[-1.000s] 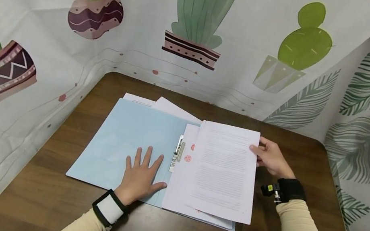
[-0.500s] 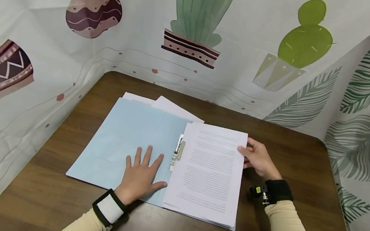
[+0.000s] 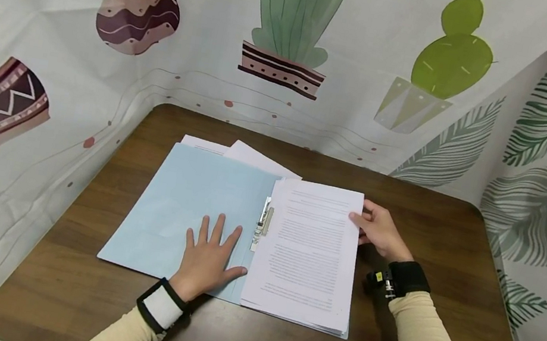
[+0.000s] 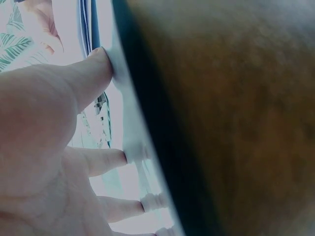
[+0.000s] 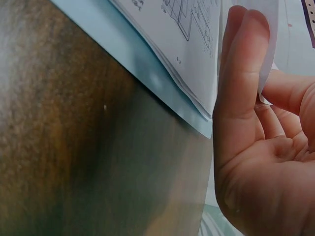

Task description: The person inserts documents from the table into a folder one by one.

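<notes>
A light blue file folder (image 3: pixel 160 200) lies spread on the table. My left hand (image 3: pixel 207 259) rests flat on its left cover, fingers spread and thumb toward the spine. A metal clip (image 3: pixel 262 226) runs along the fold. White printed sheets (image 3: pixel 308 255) are stacked on the right cover. At the right edge of the stack, my right hand (image 3: pixel 383 231) pinches the top sheet, thumb above and fingers beneath. In the right wrist view the sheet (image 5: pixel 268 44) passes between thumb and fingers, lifted off the pages (image 5: pixel 172 39) under it.
More loose white papers (image 3: pixel 259 158) stick out from behind the folder's top edge. The brown wooden table (image 3: pixel 434 215) has rounded corners, and a cactus-print cloth (image 3: pixel 211 21) hangs along its far side.
My right hand has moved left with the pinched sheet, bringing it down over the stack, so the red stamps beneath are now covered. The left hand has stayed in place.
</notes>
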Available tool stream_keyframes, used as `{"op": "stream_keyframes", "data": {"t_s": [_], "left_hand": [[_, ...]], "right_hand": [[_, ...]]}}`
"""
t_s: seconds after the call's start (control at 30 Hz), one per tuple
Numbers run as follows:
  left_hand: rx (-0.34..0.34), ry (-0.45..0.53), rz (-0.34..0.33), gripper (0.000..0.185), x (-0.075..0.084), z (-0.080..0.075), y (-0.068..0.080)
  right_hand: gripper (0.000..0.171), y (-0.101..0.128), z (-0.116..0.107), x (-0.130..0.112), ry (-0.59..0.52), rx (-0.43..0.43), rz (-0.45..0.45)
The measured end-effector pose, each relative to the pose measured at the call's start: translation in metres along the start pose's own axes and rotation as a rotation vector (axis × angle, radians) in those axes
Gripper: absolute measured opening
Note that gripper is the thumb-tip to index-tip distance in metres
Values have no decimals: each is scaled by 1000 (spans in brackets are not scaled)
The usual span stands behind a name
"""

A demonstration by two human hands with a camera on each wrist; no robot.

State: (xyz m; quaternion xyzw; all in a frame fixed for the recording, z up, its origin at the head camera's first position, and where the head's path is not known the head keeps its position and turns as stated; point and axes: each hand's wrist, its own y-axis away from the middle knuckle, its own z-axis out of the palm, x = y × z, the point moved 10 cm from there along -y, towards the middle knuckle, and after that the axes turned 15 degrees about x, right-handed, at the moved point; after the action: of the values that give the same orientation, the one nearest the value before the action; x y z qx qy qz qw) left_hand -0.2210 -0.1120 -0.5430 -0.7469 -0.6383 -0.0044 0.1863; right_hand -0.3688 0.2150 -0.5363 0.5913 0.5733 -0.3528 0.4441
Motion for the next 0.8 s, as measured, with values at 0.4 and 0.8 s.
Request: {"op": "stream_keyframes", "data": {"t_s": [0.4,0.8], "left_hand": [[7,-7,7,90,1,2,0],[35,9,14,87,3,-3,1]], "right_hand": [[39,-2,7,7,29,23,-1],[40,-1,4,7,203,165,-99]]}}
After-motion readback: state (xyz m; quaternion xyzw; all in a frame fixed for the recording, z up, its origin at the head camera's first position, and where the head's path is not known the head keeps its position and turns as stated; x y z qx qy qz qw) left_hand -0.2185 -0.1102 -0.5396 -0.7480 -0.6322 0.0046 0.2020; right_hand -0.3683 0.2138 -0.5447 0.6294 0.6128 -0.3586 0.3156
